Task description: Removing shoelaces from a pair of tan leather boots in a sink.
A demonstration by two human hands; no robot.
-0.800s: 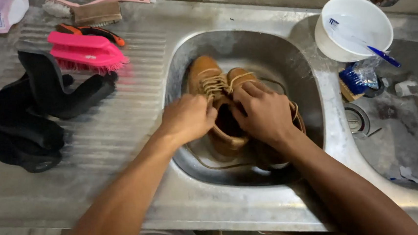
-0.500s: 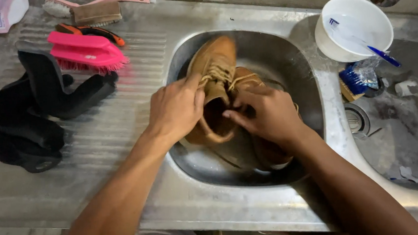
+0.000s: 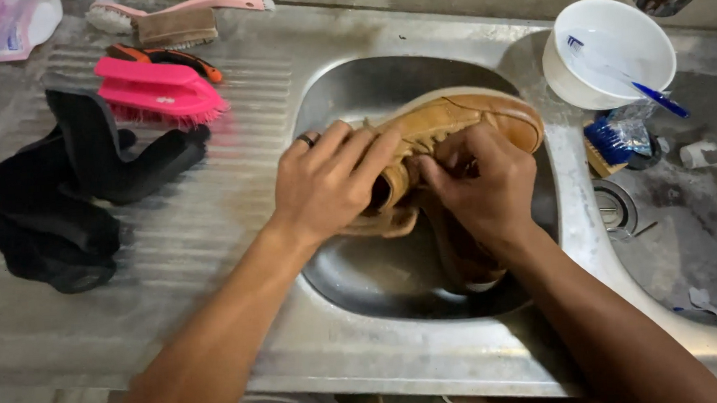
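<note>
We had the tan shoe (image 3: 462, 123) lifted over the left basin of the steel sink (image 3: 342, 85), tipped on its side with the toe toward the far right rim and the pale sole edge facing up and away from us. Our left hand (image 3: 324, 183) was closed around the heel and collar end, fingers wrapped over the top, a ring showing on one finger. Our right hand (image 3: 479, 185) was closed on the lacing area in the middle of the shoe, fingertips pinched in as if working at the laces or tongue, though what exactly they pinched was hidden. A second tan shoe (image 3: 463, 257) lay lower in the same basin, mostly covered by our right wrist. By our judgement the work was at an early stage: the leather looked dry, we could make out no water or foam in the basin, and no brush was in hand. The pink scrubbing brush (image 3: 162, 93) lay on the ribbed drainboard toward the far left of the desk, beside black cloth items (image 3: 55, 197), with a smaller pink-handled brush (image 3: 173, 21) by the far edge. A white bowl (image 3: 609, 53) with a blue toothbrush (image 3: 649, 93) sat at the far rim between the two basins, near a blue-bristled brush (image 3: 615, 141).
</note>
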